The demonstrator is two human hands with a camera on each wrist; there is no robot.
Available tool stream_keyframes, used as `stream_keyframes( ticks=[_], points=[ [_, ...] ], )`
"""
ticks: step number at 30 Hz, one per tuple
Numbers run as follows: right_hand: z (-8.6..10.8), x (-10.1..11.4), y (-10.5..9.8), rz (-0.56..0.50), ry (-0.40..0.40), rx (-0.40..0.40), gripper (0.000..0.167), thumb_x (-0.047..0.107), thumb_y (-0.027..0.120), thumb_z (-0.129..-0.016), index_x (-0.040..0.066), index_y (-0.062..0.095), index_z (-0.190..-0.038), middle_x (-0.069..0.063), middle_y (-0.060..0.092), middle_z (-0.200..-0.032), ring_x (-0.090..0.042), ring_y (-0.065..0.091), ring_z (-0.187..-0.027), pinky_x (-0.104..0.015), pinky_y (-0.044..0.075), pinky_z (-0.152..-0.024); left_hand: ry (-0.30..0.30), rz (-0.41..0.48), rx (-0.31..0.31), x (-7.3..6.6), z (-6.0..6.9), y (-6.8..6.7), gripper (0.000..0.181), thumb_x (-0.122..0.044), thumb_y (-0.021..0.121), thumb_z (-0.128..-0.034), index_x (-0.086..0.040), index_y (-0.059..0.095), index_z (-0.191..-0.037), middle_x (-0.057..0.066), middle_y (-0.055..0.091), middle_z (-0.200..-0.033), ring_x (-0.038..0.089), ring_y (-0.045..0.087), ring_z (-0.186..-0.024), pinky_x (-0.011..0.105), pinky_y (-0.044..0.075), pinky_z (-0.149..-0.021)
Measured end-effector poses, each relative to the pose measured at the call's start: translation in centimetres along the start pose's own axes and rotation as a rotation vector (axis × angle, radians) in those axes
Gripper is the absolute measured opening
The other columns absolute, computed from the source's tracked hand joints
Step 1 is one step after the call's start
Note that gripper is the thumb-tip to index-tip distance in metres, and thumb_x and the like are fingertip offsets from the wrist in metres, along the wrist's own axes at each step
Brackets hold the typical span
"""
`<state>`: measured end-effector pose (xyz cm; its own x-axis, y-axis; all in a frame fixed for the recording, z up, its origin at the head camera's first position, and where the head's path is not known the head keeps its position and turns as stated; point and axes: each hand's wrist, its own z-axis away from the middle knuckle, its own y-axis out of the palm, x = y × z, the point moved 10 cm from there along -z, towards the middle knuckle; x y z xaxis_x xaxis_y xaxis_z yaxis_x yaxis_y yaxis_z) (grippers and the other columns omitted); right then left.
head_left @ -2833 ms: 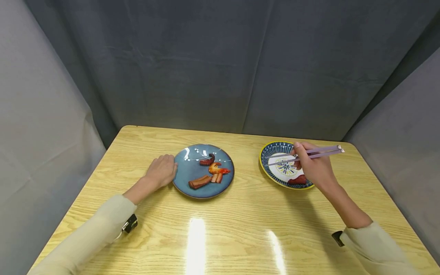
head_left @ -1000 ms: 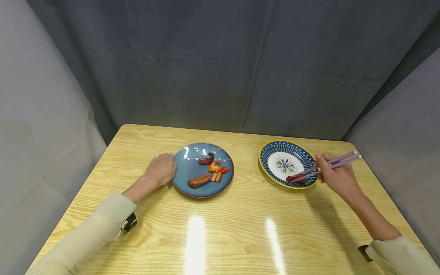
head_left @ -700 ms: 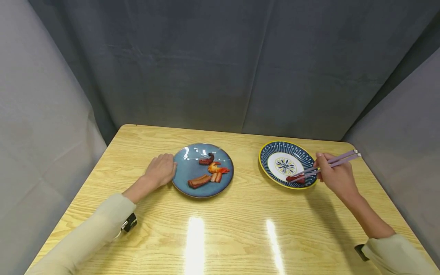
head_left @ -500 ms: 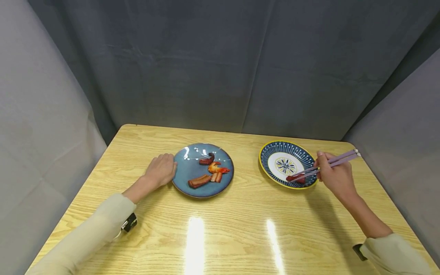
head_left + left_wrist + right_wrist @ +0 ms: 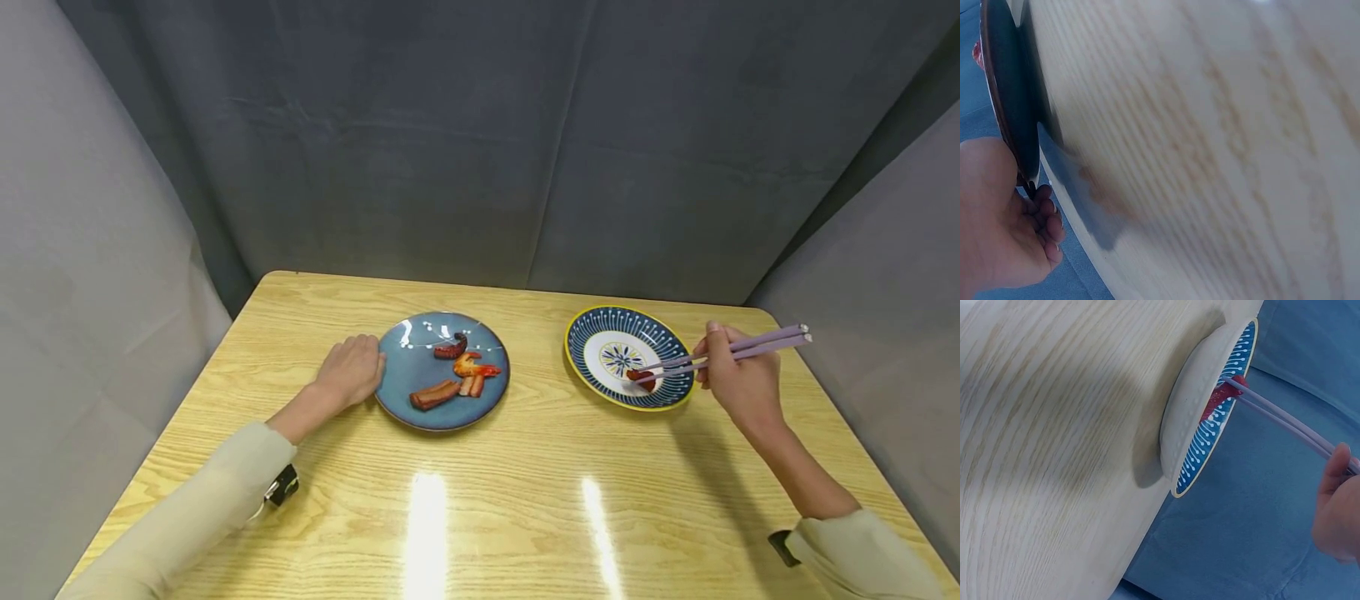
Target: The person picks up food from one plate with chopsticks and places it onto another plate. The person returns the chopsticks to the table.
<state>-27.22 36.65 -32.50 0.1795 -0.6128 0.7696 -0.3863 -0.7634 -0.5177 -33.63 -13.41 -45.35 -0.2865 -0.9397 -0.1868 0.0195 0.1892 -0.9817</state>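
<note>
My right hand (image 5: 742, 379) holds a pair of lilac chopsticks (image 5: 765, 342), their tips at a dark red piece of food (image 5: 642, 380) in the blue-and-white patterned bowl (image 5: 600, 387). In the right wrist view the red piece (image 5: 1221, 399) lies between the chopstick tips and sticks up past the bowl's rim. Whether it touches the bowl cannot be told. My left hand (image 5: 351, 371) grips the left rim of a blue plate (image 5: 405, 367), with curled fingers by its edge in the left wrist view. On this plate lie a tentacle piece (image 5: 450, 347), a shrimp (image 5: 476, 367) and brown meat strips (image 5: 435, 395).
Both dishes stand toward the back of a light wooden table (image 5: 517, 492), with a stretch of tabletop between them. A dark grey curtain (image 5: 450, 150) hangs behind the table. Pale cloth (image 5: 97, 292) closes off the left and right sides.
The right hand has come right from over the bowl's middle. Since half a second ago the chopsticks have shifted and the red piece has moved left and turned. The left hand stays put.
</note>
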Motion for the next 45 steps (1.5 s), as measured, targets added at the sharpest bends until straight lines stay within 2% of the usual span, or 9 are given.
stream_keyframes(
  ticks=[4,8,15,19,23,28,33,38,45],
  points=[
    [0.0,0.3,-0.1,-0.006,0.001,-0.024,0.049,0.034,0.048,-0.105,-0.005,0.064,-0.08,-0.014,0.06,-0.059,-0.016,0.057,-0.044,-0.022,0.045,-0.041,0.0,0.003,-0.002,0.0,0.0,0.1,0.027,-0.021,0.041,-0.1051,0.0,0.052,-0.092,0.01,0.048,-0.08,0.03,0.051,-0.079,0.045,0.044,-0.071],
    [0.0,1.1,-0.1,-0.057,0.007,-0.044,0.046,0.028,0.049,-0.105,-0.007,0.064,-0.079,-0.01,0.059,-0.056,-0.012,0.055,-0.042,-0.021,0.046,-0.041,-0.001,0.003,-0.005,0.2,-0.1,0.2,0.027,-0.021,0.041,-0.1051,0.0,0.052,-0.092,0.01,0.048,-0.079,0.029,0.051,-0.078,0.045,0.044,-0.071],
    [0.9,5.5,0.4,-0.139,-0.05,-0.035,0.045,0.02,0.049,-0.105,-0.014,0.061,-0.078,-0.014,0.058,-0.054,-0.009,0.054,-0.041,-0.02,0.044,-0.04,0.002,0.002,-0.006,0.1,-0.1,0.1,0.027,-0.021,0.041,-0.1049,0.0,0.052,-0.092,0.01,0.048,-0.079,0.03,0.051,-0.079,0.045,0.045,-0.072],
    [1.0,7.0,1.0,-0.166,-0.097,-0.02,0.045,0.019,0.049,-0.105,-0.013,0.06,-0.076,-0.014,0.057,-0.053,-0.01,0.054,-0.04,-0.02,0.044,-0.039,0.001,0.001,-0.007,0.0,-0.1,0.0,0.027,-0.02,0.042,-0.1049,0.0,0.052,-0.092,0.01,0.048,-0.08,0.03,0.051,-0.079,0.045,0.045,-0.072],
    [0.7,7.1,1.7,-0.177,-0.137,-0.02,0.044,0.016,0.049,-0.105,-0.013,0.061,-0.074,-0.014,0.056,-0.052,-0.01,0.053,-0.039,-0.02,0.043,-0.038,0.002,-0.004,-0.002,-0.1,0.0,-0.1,0.026,-0.02,0.041,-0.1049,0.001,0.053,-0.093,0.011,0.049,-0.08,0.03,0.052,-0.08,0.045,0.045,-0.072],
    [-0.1,6.3,2.7,-0.214,-0.129,-0.027,0.045,0.02,0.049,-0.105,-0.01,0.062,-0.074,-0.012,0.057,-0.053,-0.008,0.052,-0.04,-0.02,0.044,-0.039,0.007,-0.009,-0.007,-0.2,0.1,-0.3,0.026,-0.019,0.042,-0.1046,0.001,0.052,-0.093,0.011,0.048,-0.08,0.03,0.052,-0.079,0.045,0.045,-0.071],
    [-0.4,7.2,3.6,-0.295,-0.166,-0.024,0.046,0.021,0.051,-0.105,-0.011,0.062,-0.075,-0.017,0.057,-0.055,-0.011,0.053,-0.04,-0.022,0.045,-0.039,0.007,-0.01,-0.007,-0.2,0.2,-0.2,0.026,-0.019,0.042,-0.1049,0.001,0.052,-0.092,0.01,0.048,-0.079,0.029,0.051,-0.078,0.044,0.045,-0.071],
    [-0.4,8.3,4.6,-0.325,-0.184,-0.004,0.044,0.018,0.049,-0.106,-0.011,0.062,-0.073,-0.017,0.056,-0.055,-0.013,0.053,-0.039,-0.022,0.045,-0.039,0.009,-0.013,-0.005,-0.2,0.2,-0.2,0.026,-0.019,0.041,-0.1051,0.001,0.053,-0.093,0.01,0.048,-0.08,0.03,0.052,-0.079,0.045,0.045,-0.072],
    [0.8,12.2,5.8,-0.385,-0.189,0.037,0.041,0.011,0.048,-0.105,-0.014,0.058,-0.073,-0.019,0.055,-0.053,-0.014,0.053,-0.039,-0.022,0.046,-0.04,0.01,-0.017,-0.004,-0.3,0.3,-0.2,0.025,-0.019,0.042,-0.1052,0.001,0.052,-0.093,0.01,0.048,-0.08,0.029,0.051,-0.079,0.044,0.044,-0.071]
  ],
)
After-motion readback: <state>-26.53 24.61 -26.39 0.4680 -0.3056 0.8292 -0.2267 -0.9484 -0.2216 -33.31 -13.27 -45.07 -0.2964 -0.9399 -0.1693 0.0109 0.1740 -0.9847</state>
